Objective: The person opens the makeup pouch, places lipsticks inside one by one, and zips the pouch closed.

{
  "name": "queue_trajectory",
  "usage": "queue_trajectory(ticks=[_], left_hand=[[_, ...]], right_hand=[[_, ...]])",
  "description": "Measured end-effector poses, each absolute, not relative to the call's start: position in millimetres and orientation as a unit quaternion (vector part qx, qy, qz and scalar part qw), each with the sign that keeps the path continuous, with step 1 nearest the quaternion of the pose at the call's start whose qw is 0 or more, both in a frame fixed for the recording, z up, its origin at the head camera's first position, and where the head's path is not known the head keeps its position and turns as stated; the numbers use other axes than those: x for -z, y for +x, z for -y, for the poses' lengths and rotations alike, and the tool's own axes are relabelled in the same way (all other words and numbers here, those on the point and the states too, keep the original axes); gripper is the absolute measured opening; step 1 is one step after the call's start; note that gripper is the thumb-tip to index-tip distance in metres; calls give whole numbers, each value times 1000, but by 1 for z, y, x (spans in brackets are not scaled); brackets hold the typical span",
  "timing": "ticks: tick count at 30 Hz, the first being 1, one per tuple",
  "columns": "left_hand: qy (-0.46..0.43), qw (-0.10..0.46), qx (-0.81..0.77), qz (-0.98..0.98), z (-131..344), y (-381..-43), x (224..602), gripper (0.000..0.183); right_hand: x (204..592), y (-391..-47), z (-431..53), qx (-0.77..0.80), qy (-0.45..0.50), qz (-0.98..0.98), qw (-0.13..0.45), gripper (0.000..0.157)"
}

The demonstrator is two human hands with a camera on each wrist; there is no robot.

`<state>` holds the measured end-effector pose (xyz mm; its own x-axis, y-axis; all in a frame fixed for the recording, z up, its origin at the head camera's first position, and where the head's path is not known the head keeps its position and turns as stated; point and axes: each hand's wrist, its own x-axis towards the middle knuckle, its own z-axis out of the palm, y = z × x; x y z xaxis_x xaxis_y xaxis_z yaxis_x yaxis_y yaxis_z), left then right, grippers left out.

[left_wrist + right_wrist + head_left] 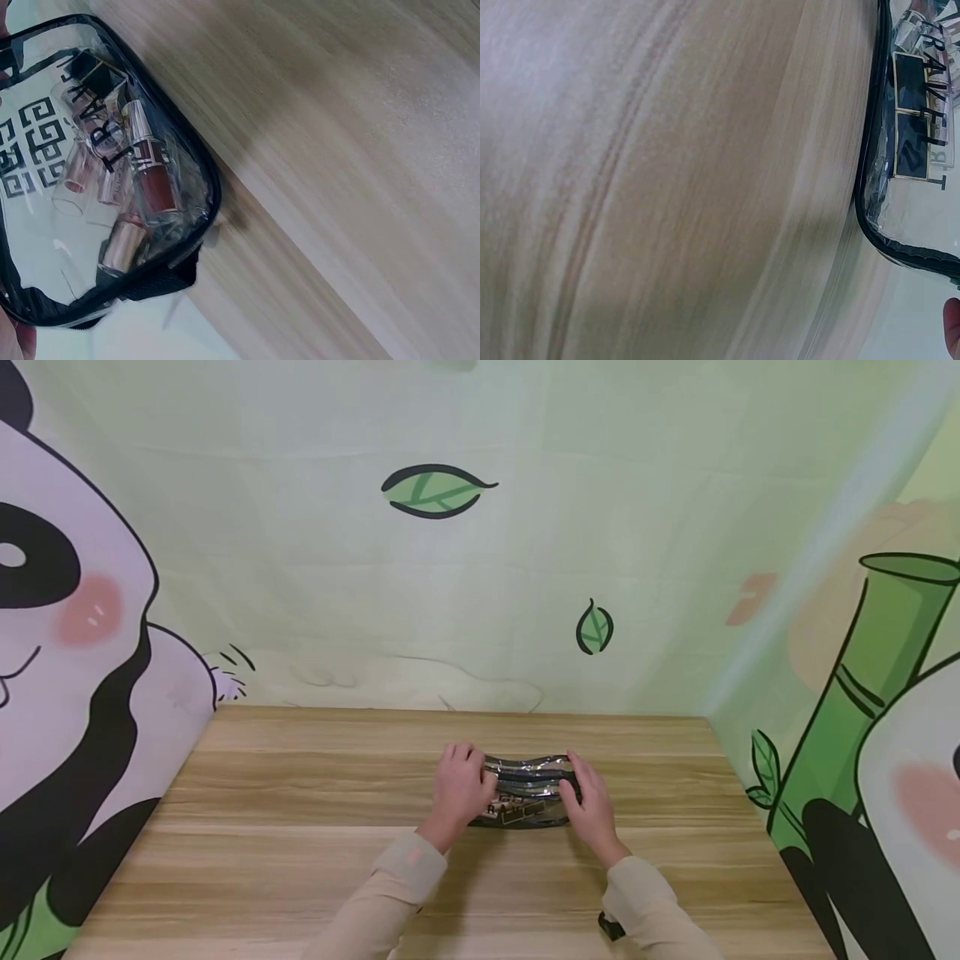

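A clear cosmetic bag [525,810] with black trim is held upright over the wooden table, between my two hands. My left hand [459,789] grips its left end, fingers curled over the top edge. At the right end my right hand [590,802] pinches it, thumb on the near side and fingers behind. Through the clear wall in the left wrist view, a dark red lip gloss tube [156,180] and several other small tubes show behind black lettering. A dark compact-like case [911,112] shows inside the bag in the right wrist view.
The wooden table [300,860] runs back to a pale green backdrop [300,568] printed with pandas, leaves and bamboo. A small black object [611,927] shows beside the right sleeve [652,902].
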<state>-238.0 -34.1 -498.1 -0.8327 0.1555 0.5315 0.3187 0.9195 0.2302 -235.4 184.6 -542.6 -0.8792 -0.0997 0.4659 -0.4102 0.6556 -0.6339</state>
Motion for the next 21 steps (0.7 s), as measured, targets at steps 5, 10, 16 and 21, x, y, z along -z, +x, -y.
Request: queue_trajectory(ticks=[5,10,16,21], left_hand=[[-114,266,177,941,39,-236,496,8],[-109,249,180,945,42,-235,494,9],[-90,228,191,950,45,-237,495,10],[-86,234,184,951,50,-239,497,11]], right_hand=[[542,-235,-183,-392,144,886,203,47],[543,-235,-183,-388,146,888,200,47],[542,-235,-183,-390,137,890,192,47],[542,-234,-183,-390,134,890,193,48]])
